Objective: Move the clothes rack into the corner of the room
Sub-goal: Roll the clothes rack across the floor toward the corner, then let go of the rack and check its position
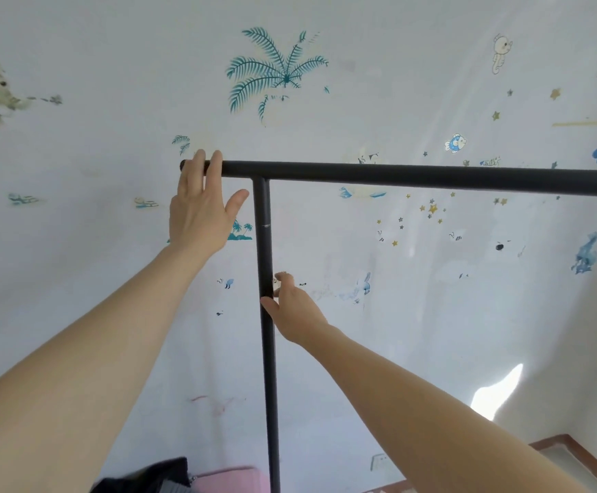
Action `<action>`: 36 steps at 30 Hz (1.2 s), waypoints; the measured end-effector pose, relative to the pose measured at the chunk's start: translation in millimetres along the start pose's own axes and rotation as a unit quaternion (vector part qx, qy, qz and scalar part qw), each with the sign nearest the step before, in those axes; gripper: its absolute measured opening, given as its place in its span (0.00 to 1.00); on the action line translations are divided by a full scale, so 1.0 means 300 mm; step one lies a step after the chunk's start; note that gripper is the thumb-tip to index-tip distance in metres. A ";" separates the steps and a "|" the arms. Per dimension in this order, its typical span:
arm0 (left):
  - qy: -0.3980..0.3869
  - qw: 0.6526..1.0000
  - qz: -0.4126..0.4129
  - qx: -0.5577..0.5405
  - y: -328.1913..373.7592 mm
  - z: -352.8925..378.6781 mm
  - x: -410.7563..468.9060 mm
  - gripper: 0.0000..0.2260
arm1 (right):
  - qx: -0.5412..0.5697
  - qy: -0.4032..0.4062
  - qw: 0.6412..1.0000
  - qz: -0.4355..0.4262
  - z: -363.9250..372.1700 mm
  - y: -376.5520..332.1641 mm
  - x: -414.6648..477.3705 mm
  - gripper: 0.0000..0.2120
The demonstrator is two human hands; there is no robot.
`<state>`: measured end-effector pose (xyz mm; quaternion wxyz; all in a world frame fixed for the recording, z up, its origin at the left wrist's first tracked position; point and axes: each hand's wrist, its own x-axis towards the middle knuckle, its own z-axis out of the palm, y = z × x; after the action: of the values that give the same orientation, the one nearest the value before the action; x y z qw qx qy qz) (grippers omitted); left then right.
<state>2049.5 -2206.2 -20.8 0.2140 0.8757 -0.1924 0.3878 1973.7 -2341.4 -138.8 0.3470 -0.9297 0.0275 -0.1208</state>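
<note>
The clothes rack is black metal, with a top bar running right from the middle of the view and an upright post dropping to the bottom edge. It stands close in front of a white wall. My left hand reaches up to the bar's left end. Its fingers lie hooked over the bar and the thumb is spread out below it. My right hand is lower, on the post. Its thumb lies across the post's front and its fingers curl round the far side.
The white wall carries many stickers, among them a palm, fish and stars. A wall corner with a sunlit patch lies at the right. A red-brown floor border, a pink item and a dark item show along the bottom.
</note>
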 end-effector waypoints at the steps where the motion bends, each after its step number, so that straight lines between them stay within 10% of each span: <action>1: 0.016 1.000 0.001 -0.009 0.010 -0.005 -0.017 0.28 | 0.002 0.003 1.000 -0.001 -0.009 0.009 -0.010 0.23; 12: 0.056 0.993 0.099 -0.026 0.203 0.016 -0.333 0.05 | 0.061 0.068 0.994 0.065 -0.115 0.206 -0.289 0.20; 36: -0.101 0.950 0.172 -0.240 1.279 -0.102 -1.056 0.06 | -0.057 0.236 0.953 0.184 -0.763 0.704 -1.544 0.14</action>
<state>1640.3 -2456.3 -156.9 0.3271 0.7864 -0.4484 0.2710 1475.8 -2585.0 -204.7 0.2929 -0.8720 0.2857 -0.2688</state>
